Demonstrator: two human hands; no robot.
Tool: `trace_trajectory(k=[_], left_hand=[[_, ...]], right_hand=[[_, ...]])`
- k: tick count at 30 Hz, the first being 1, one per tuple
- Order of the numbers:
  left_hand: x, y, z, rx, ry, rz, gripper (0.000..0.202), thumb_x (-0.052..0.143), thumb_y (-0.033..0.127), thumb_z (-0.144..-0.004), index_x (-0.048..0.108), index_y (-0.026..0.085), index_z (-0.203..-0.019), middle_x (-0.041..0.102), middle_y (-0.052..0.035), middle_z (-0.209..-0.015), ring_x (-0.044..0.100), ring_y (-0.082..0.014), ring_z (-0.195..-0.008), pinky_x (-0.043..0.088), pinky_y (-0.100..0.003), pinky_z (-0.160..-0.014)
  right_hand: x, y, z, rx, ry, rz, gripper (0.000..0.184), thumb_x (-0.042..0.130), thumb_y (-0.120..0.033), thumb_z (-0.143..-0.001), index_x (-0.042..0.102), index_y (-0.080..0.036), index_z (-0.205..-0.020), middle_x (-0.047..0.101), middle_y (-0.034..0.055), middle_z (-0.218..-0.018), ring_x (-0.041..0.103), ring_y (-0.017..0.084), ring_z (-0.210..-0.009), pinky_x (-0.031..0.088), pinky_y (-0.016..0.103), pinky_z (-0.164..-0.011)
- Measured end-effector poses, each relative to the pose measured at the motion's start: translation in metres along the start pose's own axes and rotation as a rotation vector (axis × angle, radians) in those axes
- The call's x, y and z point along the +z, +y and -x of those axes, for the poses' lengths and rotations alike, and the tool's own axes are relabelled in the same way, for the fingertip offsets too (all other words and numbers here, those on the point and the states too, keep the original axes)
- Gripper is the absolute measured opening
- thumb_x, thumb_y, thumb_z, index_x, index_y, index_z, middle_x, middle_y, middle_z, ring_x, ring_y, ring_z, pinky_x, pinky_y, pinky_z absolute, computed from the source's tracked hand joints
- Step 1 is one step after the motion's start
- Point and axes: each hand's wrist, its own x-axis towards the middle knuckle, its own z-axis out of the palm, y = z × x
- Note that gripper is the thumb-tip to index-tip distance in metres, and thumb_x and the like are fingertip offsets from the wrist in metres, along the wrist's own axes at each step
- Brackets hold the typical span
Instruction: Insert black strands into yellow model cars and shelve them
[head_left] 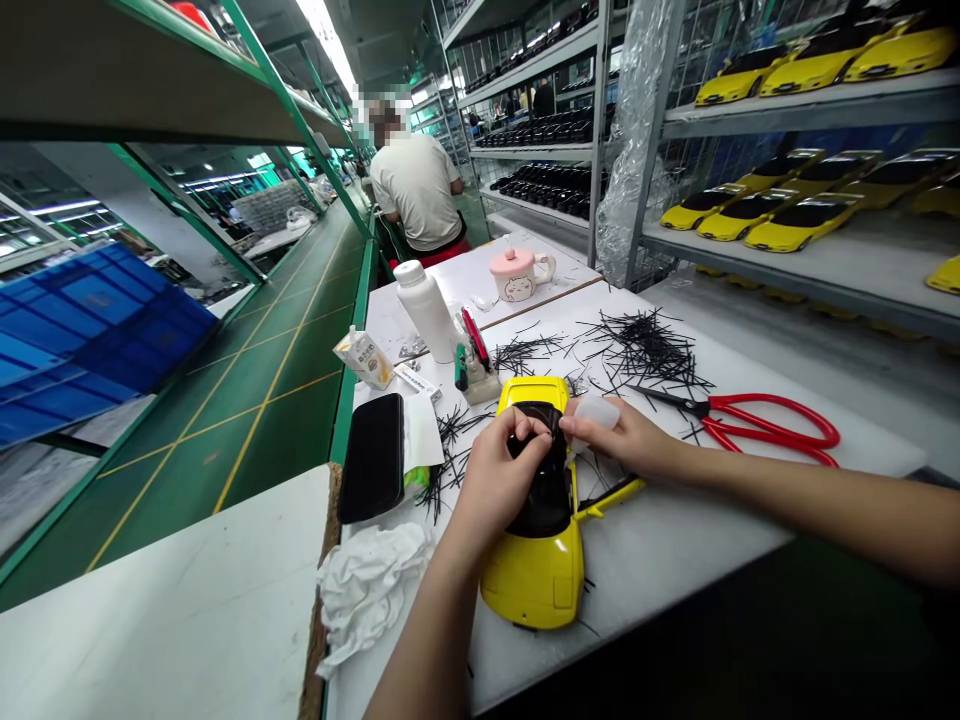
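Note:
A yellow model car point(531, 580) with a black roof and windows lies on the white work surface, one door point(611, 497) swung out to the right. My left hand point(504, 465) is over the roof, thumb and forefinger pinched together; whatever is between them is too small to make out. Close beside it, my right hand point(626, 438) also has its fingers pressed together at the car's right side. A whitish translucent piece point(598, 411) covers part of the right fingers; I cannot tell whether it is worn or held.
Red-handled scissors point(772, 420) lie at right, near a heap of thin black strips point(649, 348). Behind the car are a white bottle point(427, 310), a pen holder point(480, 388) and a pink-lidded mug point(515, 278). At left are a phone point(373, 457), crumpled tissue point(371, 585) and a green conveyor point(262, 385).

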Motion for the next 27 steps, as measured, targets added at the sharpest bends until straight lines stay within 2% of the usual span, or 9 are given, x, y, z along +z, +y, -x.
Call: trace_trajectory(k=[10,13,15,17,20,22,24,25,27], left_hand=[[-0.001,-0.001,0.0,0.002,0.005,0.0,0.026,0.056,0.02,-0.077,0.032,0.022,-0.069,0.06,0.0004,-0.081,0.052,-0.0142,-0.076,0.041,-0.026,-0.074],[-0.001,0.001,0.001,0.008,0.026,-0.033,0.025,0.056,0.02,-0.076,0.032,0.022,-0.068,0.06,-0.0002,-0.08,0.052,-0.0148,-0.075,0.041,-0.026,-0.073],[-0.001,0.002,0.001,0.005,0.041,-0.067,0.025,0.055,0.019,-0.076,0.032,0.022,-0.068,0.06,-0.0004,-0.079,0.052,-0.0152,-0.075,0.04,-0.027,-0.074],[-0.001,0.002,0.002,0.011,0.049,-0.109,0.024,0.053,0.018,-0.077,0.031,0.022,-0.068,0.06,-0.0007,-0.079,0.052,-0.0161,-0.075,0.04,-0.028,-0.074],[0.0,-0.002,0.001,0.053,0.057,-0.198,0.024,0.05,0.02,-0.08,0.029,0.022,-0.068,0.061,-0.0017,-0.08,0.053,-0.0185,-0.078,0.039,-0.031,-0.076],[0.002,-0.006,0.0,0.096,0.076,-0.287,0.024,0.048,0.021,-0.081,0.029,0.022,-0.068,0.06,-0.0027,-0.08,0.053,-0.0205,-0.08,0.039,-0.034,-0.077],[0.005,-0.008,0.0,0.149,0.104,-0.387,0.023,0.046,0.02,-0.083,0.029,0.022,-0.068,0.059,-0.0036,-0.08,0.052,-0.0221,-0.081,0.038,-0.035,-0.077],[0.007,-0.009,0.001,0.18,0.116,-0.427,0.022,0.045,0.019,-0.083,0.029,0.022,-0.068,0.058,-0.0039,-0.08,0.051,-0.0225,-0.081,0.038,-0.036,-0.077],[0.011,-0.008,0.003,0.239,0.117,-0.47,0.022,0.044,0.016,-0.083,0.03,0.022,-0.067,0.058,-0.004,-0.08,0.051,-0.0224,-0.08,0.038,-0.036,-0.077]], right_hand=[[0.002,0.003,-0.001,-0.029,0.003,-0.022,0.034,0.057,-0.049,-0.085,0.053,-0.018,-0.07,0.042,-0.0063,-0.057,0.038,0.009,-0.052,0.032,0.024,-0.051],[-0.005,-0.005,-0.003,-0.074,0.042,-0.013,0.035,0.058,-0.049,-0.084,0.054,-0.018,-0.068,0.045,-0.0053,-0.058,0.041,0.01,-0.054,0.034,0.024,-0.052],[-0.021,-0.02,-0.003,-0.113,0.144,0.001,0.036,0.057,-0.05,-0.085,0.057,-0.018,-0.068,0.05,-0.0035,-0.06,0.044,0.011,-0.056,0.035,0.024,-0.052],[-0.047,-0.036,0.001,-0.14,0.308,0.039,0.035,0.057,-0.05,-0.085,0.063,-0.018,-0.072,0.058,-0.0005,-0.067,0.048,0.012,-0.059,0.036,0.024,-0.053],[-0.095,-0.045,0.013,-0.105,0.505,0.179,0.035,0.058,-0.052,-0.084,0.072,-0.021,-0.092,0.069,0.0036,-0.084,0.058,0.017,-0.071,0.043,0.027,-0.061],[-0.125,-0.033,0.023,-0.04,0.554,0.348,0.039,0.059,-0.051,-0.083,0.07,-0.023,-0.108,0.072,0.0057,-0.101,0.064,0.024,-0.087,0.047,0.032,-0.077],[-0.147,-0.01,0.033,0.038,0.58,0.572,0.046,0.058,-0.047,-0.082,0.065,-0.022,-0.12,0.066,0.0078,-0.123,0.061,0.03,-0.108,0.047,0.037,-0.088],[-0.154,0.004,0.036,0.08,0.582,0.668,0.047,0.056,-0.046,-0.083,0.065,-0.019,-0.121,0.065,0.0103,-0.124,0.061,0.031,-0.109,0.048,0.038,-0.088],[-0.163,0.028,0.043,0.115,0.572,0.721,0.044,0.054,-0.043,-0.083,0.067,-0.015,-0.114,0.07,0.0125,-0.114,0.066,0.03,-0.098,0.052,0.038,-0.08]])
